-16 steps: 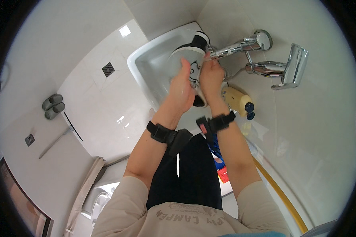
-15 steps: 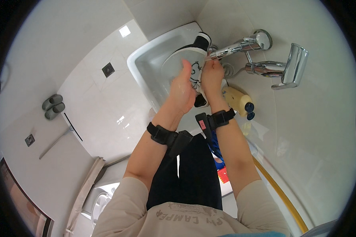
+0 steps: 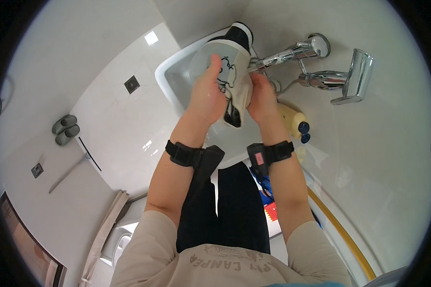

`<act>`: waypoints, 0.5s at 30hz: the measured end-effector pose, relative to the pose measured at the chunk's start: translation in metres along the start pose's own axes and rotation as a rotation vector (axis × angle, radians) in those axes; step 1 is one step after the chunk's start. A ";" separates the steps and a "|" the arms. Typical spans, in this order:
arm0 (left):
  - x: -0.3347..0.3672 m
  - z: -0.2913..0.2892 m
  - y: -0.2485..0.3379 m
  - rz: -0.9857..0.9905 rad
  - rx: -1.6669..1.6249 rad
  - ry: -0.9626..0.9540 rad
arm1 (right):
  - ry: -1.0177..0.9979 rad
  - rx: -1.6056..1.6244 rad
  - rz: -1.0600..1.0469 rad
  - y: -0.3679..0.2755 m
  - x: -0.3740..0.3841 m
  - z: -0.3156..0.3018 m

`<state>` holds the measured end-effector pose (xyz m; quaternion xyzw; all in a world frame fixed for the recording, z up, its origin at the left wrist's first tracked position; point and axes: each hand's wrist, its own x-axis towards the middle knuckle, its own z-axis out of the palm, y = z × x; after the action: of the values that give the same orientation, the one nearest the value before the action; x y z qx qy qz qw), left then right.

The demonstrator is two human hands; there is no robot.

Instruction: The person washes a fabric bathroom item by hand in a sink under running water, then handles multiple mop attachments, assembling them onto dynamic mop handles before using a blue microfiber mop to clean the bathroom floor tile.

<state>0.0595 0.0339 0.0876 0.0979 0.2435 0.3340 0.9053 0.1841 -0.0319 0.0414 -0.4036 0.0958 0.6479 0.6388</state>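
A cream cloth item (image 3: 239, 76) with a black line drawing hangs over the sink, its exact kind unclear. One side has a rounded grey panel (image 3: 202, 62), and the far end has a black part edged in white. My left hand (image 3: 207, 98) grips its left side, thumb stretched along the top and the other fingers hidden. On the other side, my right hand (image 3: 263, 98) has its fingers curled against the edge. The chrome faucet (image 3: 280, 58) points its spout tip at the cloth, close to my right fingers; whether water runs is hard to see.
Below the cloth is a white sink (image 3: 166, 79). A yellow bottle (image 3: 291, 117) with a dark cap stands right of it. A chrome fixture (image 3: 352, 81) juts from the right wall. Grey slippers (image 3: 65, 130) and a floor drain (image 3: 131, 84) lie to the left.
Both hands have raised the cloth item and shifted it slightly left, turning its drawn side more into view. My right hand has drawn back a little from under the spout.
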 end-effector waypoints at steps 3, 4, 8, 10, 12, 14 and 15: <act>0.004 -0.003 -0.001 0.051 0.310 0.156 | -0.020 0.083 -0.036 -0.008 -0.021 0.022; 0.006 -0.006 -0.003 0.052 0.310 0.155 | 0.044 0.039 -0.081 -0.004 -0.025 0.026; 0.016 -0.023 -0.016 -0.028 0.452 0.191 | 0.118 -0.688 -0.534 0.022 -0.045 0.044; 0.013 -0.010 -0.018 -0.155 0.261 0.264 | 0.319 -0.823 -0.543 0.032 -0.046 0.060; 0.003 0.005 -0.025 -0.147 0.270 0.263 | 0.363 -1.043 -0.593 0.021 -0.038 0.059; 0.001 0.004 -0.031 -0.099 0.260 0.193 | 0.527 -1.349 -0.664 0.004 -0.019 0.055; 0.001 0.000 -0.034 -0.098 0.259 0.193 | 0.526 -1.350 -0.665 0.006 -0.018 0.053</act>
<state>0.0786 0.0091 0.0754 0.1695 0.3748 0.2631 0.8727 0.1548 -0.0122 0.0858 -0.8505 -0.2952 0.2248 0.3728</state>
